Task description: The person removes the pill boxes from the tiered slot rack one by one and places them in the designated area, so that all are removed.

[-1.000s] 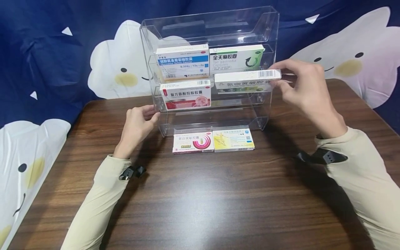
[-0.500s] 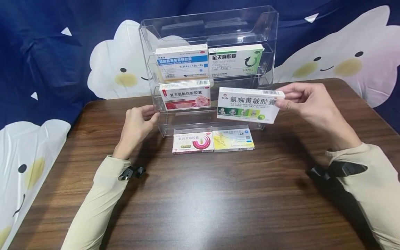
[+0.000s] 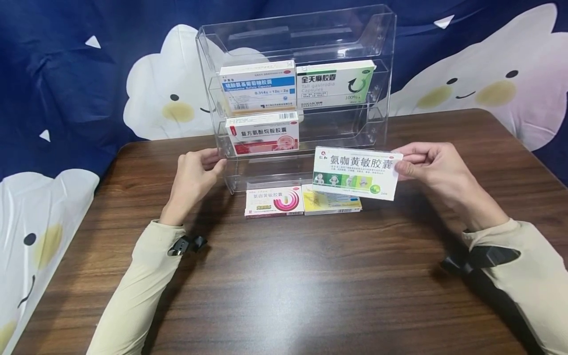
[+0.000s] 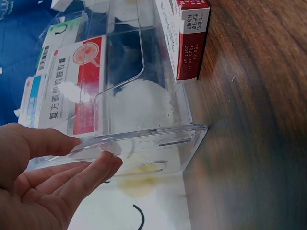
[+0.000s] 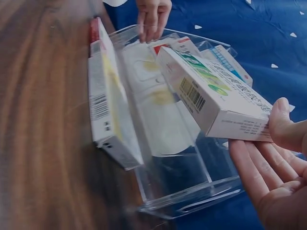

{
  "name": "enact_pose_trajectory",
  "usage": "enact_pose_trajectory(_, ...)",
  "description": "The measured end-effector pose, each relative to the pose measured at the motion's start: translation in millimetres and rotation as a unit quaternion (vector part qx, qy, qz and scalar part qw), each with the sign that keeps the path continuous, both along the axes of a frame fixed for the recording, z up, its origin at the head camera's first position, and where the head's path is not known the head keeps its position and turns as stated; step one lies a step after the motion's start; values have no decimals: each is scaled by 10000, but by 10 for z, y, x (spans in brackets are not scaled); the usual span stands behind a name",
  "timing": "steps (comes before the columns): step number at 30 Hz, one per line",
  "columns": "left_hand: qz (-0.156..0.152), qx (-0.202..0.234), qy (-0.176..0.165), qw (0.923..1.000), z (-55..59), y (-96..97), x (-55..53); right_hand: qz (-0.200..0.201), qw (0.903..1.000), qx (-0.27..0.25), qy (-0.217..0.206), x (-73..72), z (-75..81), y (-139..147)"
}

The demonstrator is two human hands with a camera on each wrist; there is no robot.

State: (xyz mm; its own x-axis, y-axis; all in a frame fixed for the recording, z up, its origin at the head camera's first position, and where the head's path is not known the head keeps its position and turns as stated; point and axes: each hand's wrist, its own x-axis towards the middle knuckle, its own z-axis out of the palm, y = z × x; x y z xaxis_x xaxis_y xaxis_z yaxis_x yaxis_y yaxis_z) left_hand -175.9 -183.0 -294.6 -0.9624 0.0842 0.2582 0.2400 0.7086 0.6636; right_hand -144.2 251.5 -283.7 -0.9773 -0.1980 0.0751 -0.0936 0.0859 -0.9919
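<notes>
Head: fingers (image 3: 419, 148) of the right hand (image 3: 452, 180) pinch one end of a white-and-green box (image 3: 355, 172), held tilted before the clear rack (image 3: 328, 37), partly hiding the yellow box (image 3: 333, 210) | Left wrist: left hand (image 4: 53, 179) pinches the rack's side wall, fingers nearly together | Right wrist: fingers parted only by the box's thickness, box off the worktop (image 5: 43, 120)

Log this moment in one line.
right hand: holds green-striped box | left hand: pinches side of clear rack | blue-striped box: in rack
</notes>
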Motion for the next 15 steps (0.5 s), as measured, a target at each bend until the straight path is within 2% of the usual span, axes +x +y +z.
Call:
enact_pose_trajectory(3, -7, 1, -3, 10000, 5, -1, 3, 247, 9982, -496, -234, 48, -92, 23)
enact_pose_trajectory(8, -7, -8, 13, 10000, 14, 4, 9, 259, 9969, -534, -520, 126, -241, 37)
enact_pose_trajectory(15, 8, -35, -1, 10000, 21, 10, 13, 720, 9963, -147, -451, 213, -398, 38)
